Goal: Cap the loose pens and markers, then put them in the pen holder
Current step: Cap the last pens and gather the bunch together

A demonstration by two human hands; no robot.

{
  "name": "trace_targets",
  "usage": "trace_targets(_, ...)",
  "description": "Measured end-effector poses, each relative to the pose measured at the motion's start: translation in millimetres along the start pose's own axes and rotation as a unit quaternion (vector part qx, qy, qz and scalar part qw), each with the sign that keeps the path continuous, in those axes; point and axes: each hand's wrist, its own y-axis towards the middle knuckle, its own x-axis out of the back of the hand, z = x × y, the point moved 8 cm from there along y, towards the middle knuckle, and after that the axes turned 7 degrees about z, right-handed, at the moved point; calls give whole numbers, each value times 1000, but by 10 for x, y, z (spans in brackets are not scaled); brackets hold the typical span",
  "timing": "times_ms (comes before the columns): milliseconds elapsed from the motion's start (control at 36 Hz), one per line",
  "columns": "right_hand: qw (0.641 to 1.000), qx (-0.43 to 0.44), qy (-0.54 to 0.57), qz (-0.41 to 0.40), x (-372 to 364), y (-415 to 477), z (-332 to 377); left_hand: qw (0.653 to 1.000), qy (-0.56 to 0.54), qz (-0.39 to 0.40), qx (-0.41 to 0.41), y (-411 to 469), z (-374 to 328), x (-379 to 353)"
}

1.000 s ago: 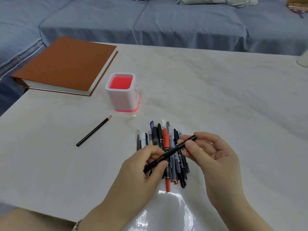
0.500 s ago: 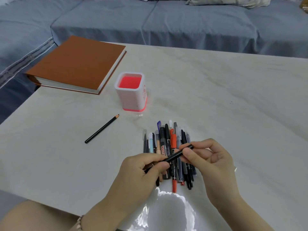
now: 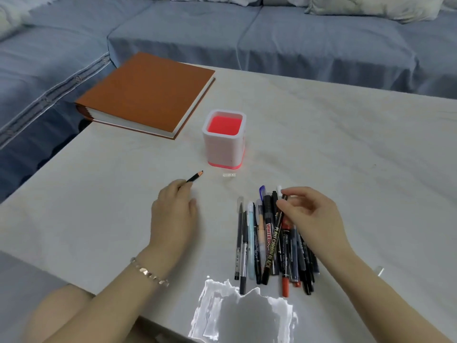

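Note:
A white pen holder with a glowing red inside stands mid-table. A black pencil lies to its front left; my left hand covers most of it, fingers curled over the shaft, and only the tip shows. A pile of pens and markers lies side by side at the front. On top rests a black pen with gold lettering. My right hand pinches its far end between thumb and fingertips and hides the pens on the right of the pile.
A thick brown book lies at the table's far left corner. A small white scrap sits just in front of the holder. A blue-covered sofa runs behind the table. Bright glare marks the front edge.
My left hand let go of the black pen and moved left onto the pencil. My right hand lowered the black pen onto the pile, still holding its end.

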Motion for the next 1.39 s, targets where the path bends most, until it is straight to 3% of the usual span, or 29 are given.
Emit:
trace_targets(139,976,58,-207,28,-236,202,8,995,81,5,61,170,315,-38)
trace_targets(250,941,82,-323,55,-323,219,-44,994,98,13,44,219,301,-74)
trace_targets(500,940,58,-334,45,311,-182,-250,994,-72,79,-36,-83,-368,-128)
trace_targets(667,934,-97,-342,-40,1201,-505,-623,969,-171,150,-101,-362,-955,-214)
trace_targets(806,921,-205,-329,-18,1404,-691,-843,949,-196,211,-129,-524,-1258,-341)
trace_targets(1000,929,-213,-304,5,1318,-694,-862,949,-180,226,-129,-628,-1319,-421)
trace_targets(1139,919,-184,-344,52,1130,-658,-856,949,-183,228,-121,-683,-1303,-434)
trace_targets(1278,964,-144,-223,-4,1123,-585,-725,950,-186,223,-115,-703,-1261,-453)
trace_targets(1389,992,-103,43,-56,1123,-577,-546,946,-218,216,-102,-725,-1238,-426)
